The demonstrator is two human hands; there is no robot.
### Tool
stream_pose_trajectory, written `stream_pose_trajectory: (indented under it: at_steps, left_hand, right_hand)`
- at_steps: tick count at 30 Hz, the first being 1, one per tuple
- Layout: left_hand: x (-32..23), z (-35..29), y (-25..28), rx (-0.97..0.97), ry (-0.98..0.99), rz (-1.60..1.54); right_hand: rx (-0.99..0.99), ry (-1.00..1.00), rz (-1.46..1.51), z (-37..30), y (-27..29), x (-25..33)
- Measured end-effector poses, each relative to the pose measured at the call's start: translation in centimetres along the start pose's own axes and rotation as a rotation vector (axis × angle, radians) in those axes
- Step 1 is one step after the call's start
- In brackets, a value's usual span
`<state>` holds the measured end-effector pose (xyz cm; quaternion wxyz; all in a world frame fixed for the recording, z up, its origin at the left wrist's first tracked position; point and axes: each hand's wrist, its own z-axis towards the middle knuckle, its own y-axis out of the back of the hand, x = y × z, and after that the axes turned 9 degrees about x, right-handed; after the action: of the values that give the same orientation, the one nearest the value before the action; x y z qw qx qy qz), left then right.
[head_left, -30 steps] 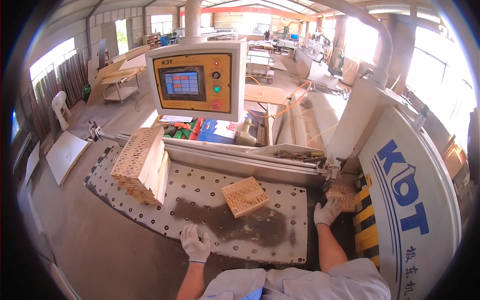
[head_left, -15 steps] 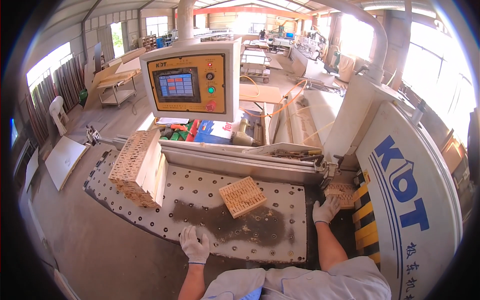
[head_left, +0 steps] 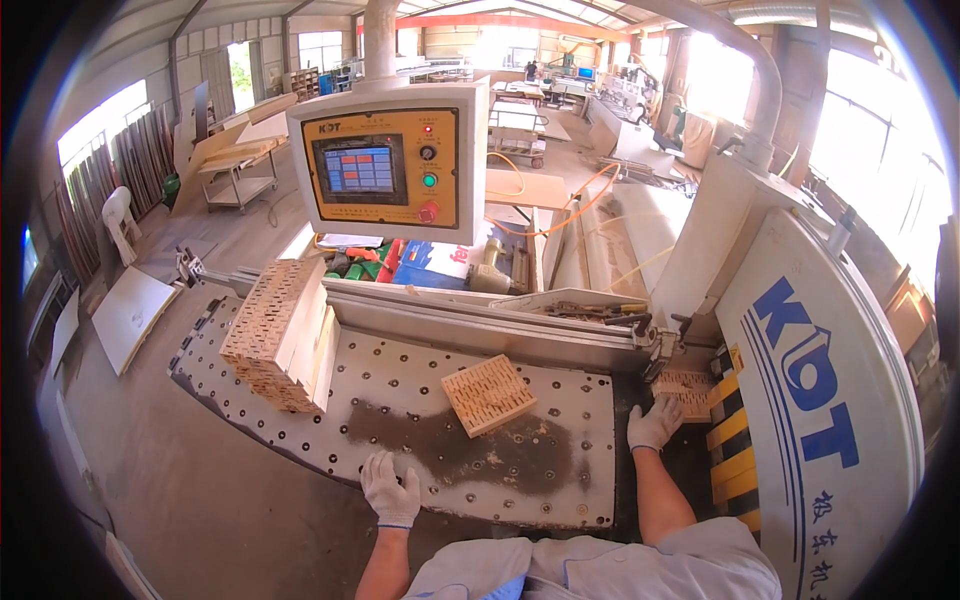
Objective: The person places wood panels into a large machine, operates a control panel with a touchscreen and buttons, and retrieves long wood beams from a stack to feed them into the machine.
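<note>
My left hand (head_left: 390, 489), in a pale work glove, rests with fingers spread on the near edge of the perforated metal table (head_left: 378, 358); it holds nothing. My right hand (head_left: 654, 424), gloved too, is at the table's right end. Its fingers press on the near left corner of a slotted wooden block (head_left: 687, 391), with the thumb along that block's left side. Beneath a metal clamp (head_left: 659, 352), this block's far edge is partly hidden. A second slotted wooden block (head_left: 489, 396) lies flat and slightly turned between my hands, touched by neither.
A tall stack of similar blocks (head_left: 273, 325) stands at the table's left. Along the back runs a metal fence (head_left: 480, 318), with a control panel (head_left: 385, 170) hanging above. On the right rises a white machine housing (head_left: 800, 370) beside yellow-black striped guard strips (head_left: 733, 470).
The whole view has shifted slightly. Both hands and the blocks keep the same places on the table.
</note>
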<state>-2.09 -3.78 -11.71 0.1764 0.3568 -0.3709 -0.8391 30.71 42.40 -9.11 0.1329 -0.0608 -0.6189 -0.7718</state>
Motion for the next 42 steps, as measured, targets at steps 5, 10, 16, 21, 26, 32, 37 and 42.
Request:
stream_pose_trajectory:
  at_steps: [5, 10, 16, 21, 26, 32, 37, 42]
  left_hand:
    - [0.0, 0.0, 0.0, 0.002, 0.000, 0.002]
    - [0.0, 0.1, 0.0, -0.004, -0.002, -0.010]
    - [0.1, 0.1, -0.1, -0.003, -0.004, 0.000]
    - [-0.1, -0.1, 0.2, -0.004, 0.004, -0.004]
    - [-0.3, -0.4, 0.7, -0.029, 0.038, -0.005]
    - [-0.1, 0.3, 0.3, -0.032, -0.008, -0.011]
    - [0.0, 0.1, 0.4, -0.063, -0.011, -0.009]
    - [-0.2, 0.1, 0.6, -0.069, -0.006, -0.010]
  right_hand:
    - [-0.012, 0.010, -0.014, -0.1, 0.1, 0.2]
    - [-0.017, 0.009, -0.016, 0.1, -0.4, 0.1]
    - [-0.021, 0.028, -0.052, 0.8, -0.3, -0.4]
    - [0.050, 0.063, -0.021, 0.8, 0.8, -0.5]
    - [-0.016, 0.081, -0.065, 1.3, -0.2, -0.5]
    - [0.046, 0.070, -0.065, 1.1, 1.6, -0.3]
    - [0.027, 0.099, -0.065, 1.1, 0.8, -0.2]
    - [0.055, 0.083, -0.080, 0.9, 1.3, 0.1]
